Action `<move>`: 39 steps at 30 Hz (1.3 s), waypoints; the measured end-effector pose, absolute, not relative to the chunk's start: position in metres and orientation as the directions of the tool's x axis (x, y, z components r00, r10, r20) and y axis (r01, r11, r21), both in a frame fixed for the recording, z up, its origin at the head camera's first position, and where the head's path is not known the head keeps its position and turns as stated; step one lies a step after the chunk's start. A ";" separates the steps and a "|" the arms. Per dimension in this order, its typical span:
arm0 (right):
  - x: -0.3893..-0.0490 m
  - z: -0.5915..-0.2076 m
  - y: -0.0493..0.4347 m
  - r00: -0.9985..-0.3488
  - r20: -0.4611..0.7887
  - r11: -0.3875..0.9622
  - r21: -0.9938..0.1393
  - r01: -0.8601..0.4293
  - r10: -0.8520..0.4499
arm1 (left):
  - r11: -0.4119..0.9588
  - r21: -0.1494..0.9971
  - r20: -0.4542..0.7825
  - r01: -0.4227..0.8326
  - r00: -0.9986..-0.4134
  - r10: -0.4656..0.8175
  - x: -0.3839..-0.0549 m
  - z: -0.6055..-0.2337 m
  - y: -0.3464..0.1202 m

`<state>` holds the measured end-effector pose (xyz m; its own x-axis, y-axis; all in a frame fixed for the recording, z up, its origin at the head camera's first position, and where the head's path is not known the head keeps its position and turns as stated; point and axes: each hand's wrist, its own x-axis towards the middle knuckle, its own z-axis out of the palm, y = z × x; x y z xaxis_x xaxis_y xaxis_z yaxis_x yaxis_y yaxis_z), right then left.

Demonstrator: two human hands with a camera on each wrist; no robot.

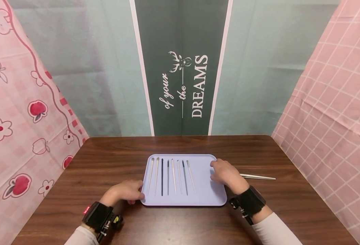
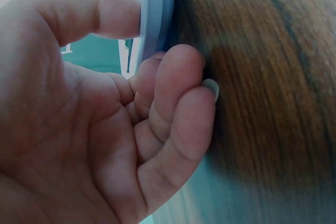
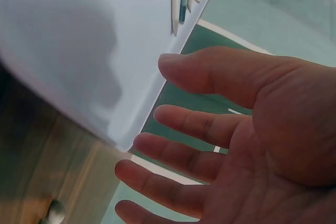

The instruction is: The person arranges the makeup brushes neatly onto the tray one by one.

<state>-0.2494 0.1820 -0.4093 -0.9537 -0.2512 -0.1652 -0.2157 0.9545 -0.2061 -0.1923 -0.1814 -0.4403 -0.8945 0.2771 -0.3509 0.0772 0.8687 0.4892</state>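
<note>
A pale lilac tray [image 1: 209, 191] lies on the table with several slim brushes [image 1: 174, 177] side by side on its left and middle part. Some brushes have light handles, others dark ones. At the tray's lower left side, my left hand [image 1: 125, 191] grips the edge. The left wrist view shows its thumb [image 2: 118, 18] against the rim [image 2: 152, 22] and the other fingers curled by the tray's outer side. My right hand [image 1: 227, 173] is at the tray's upper right edge, its fingers [image 3: 178, 156] loosely spread and holding nothing. Whether it touches the rim I cannot tell.
Thin whitish sticks [image 1: 258, 177] lie on the brown wooden table [image 1: 112, 153], right of the right hand. A green curtain [image 1: 106, 85] hangs behind the table, and pink patterned cloths [image 1: 330, 102] flank both sides.
</note>
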 end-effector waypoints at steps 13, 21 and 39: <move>-0.245 -0.411 0.211 -0.953 -0.151 0.950 -0.217 -0.226 -0.262 | 0.861 0.504 -0.346 0.071 -0.897 0.276 -0.190 -0.439 -0.181; -0.242 -0.411 0.230 -0.956 -0.145 0.948 -0.232 -0.217 -0.254 | 0.861 0.504 -0.344 0.074 -0.897 0.279 -0.190 -0.439 -0.181; -0.235 -0.412 0.271 -0.965 -0.146 0.960 -0.209 -0.184 -0.217 | 0.858 0.508 -0.350 0.076 -0.892 0.287 -0.192 -0.441 -0.181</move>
